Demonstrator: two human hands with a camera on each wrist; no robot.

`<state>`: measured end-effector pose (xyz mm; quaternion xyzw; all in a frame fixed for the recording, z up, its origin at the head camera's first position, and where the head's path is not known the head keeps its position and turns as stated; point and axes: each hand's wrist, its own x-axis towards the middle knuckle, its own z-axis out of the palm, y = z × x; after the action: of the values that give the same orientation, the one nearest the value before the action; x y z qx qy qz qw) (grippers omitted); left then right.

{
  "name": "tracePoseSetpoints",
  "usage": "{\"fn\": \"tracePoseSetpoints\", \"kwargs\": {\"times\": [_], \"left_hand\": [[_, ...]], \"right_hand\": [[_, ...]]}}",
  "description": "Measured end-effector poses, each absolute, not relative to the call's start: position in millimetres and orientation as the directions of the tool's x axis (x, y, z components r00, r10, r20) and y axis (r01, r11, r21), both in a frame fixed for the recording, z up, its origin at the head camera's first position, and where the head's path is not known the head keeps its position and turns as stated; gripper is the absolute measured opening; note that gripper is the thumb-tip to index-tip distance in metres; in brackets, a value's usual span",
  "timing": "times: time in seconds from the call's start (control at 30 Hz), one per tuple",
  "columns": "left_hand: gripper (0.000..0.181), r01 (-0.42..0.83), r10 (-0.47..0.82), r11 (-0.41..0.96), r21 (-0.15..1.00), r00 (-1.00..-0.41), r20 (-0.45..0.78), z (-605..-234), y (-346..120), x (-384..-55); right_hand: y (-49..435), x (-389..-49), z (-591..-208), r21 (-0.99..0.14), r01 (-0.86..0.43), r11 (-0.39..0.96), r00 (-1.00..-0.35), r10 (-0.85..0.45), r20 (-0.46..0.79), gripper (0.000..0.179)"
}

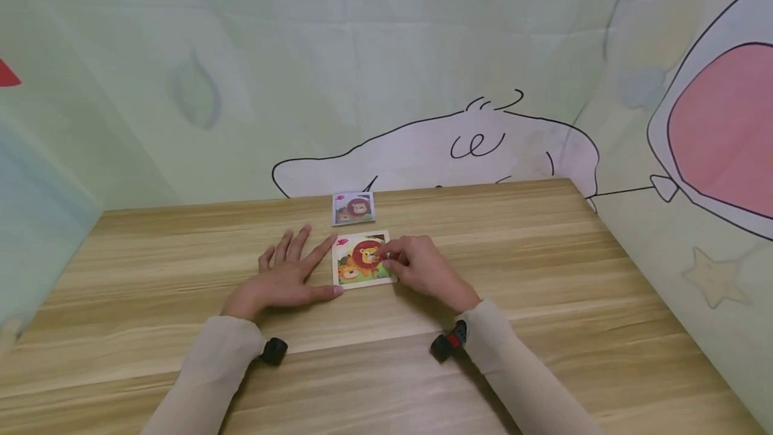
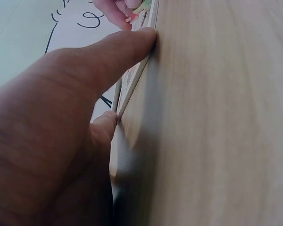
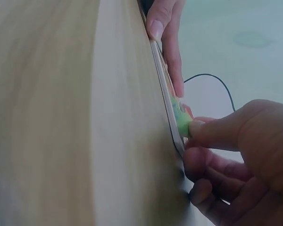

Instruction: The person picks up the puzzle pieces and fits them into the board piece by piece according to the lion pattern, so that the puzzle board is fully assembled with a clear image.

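Note:
A square lion jigsaw puzzle (image 1: 349, 267) with a pale border lies flat on the wooden table. Spread wide, my left hand (image 1: 284, 282) steadies its left side; the thumb touches the lower left corner and the index finger the upper left one. My right hand (image 1: 427, 271) is at the puzzle's right side, pinching a puzzle piece between thumb and fingers. Green shows on that puzzle piece (image 3: 183, 121) in the right wrist view, tilted up from the board. Fingers hide part of it.
Just behind the puzzle lies a smaller picture card (image 1: 353, 209) with the same lion scene. The wooden table (image 1: 519, 240) meets a printed cloth backdrop (image 1: 362, 72) at its far edge. Both wrists carry small black devices.

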<state>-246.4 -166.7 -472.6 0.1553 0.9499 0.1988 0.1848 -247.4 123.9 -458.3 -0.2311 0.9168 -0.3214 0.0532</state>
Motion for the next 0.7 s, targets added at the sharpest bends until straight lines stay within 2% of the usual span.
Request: {"fn": "tracePoseSetpoints", "kwargs": {"times": [0.23, 0.4, 0.7], "left_hand": [[0.106, 0.227, 0.372, 0.872, 0.434, -0.884, -0.284, -473.6, -167.1, -247.5], [0.106, 0.227, 0.372, 0.871, 0.436, -0.884, -0.283, -474.1, -167.5, -247.4], [0.107, 0.228, 0.370, 0.872, 0.433, -0.886, -0.280, -475.0, -167.6, -247.7]], "right_hand": [[120.2, -243.8, -458.1, -0.557, -0.396, 0.730, -0.899, -0.433, 0.072, 0.019], [117.9, -241.0, -457.5, -0.558, -0.379, 0.738, -0.908, -0.414, 0.069, 0.019], [117.7, -238.4, -457.7, -0.595, -0.351, 0.723, -0.918, -0.391, 0.065, 0.036]]}}
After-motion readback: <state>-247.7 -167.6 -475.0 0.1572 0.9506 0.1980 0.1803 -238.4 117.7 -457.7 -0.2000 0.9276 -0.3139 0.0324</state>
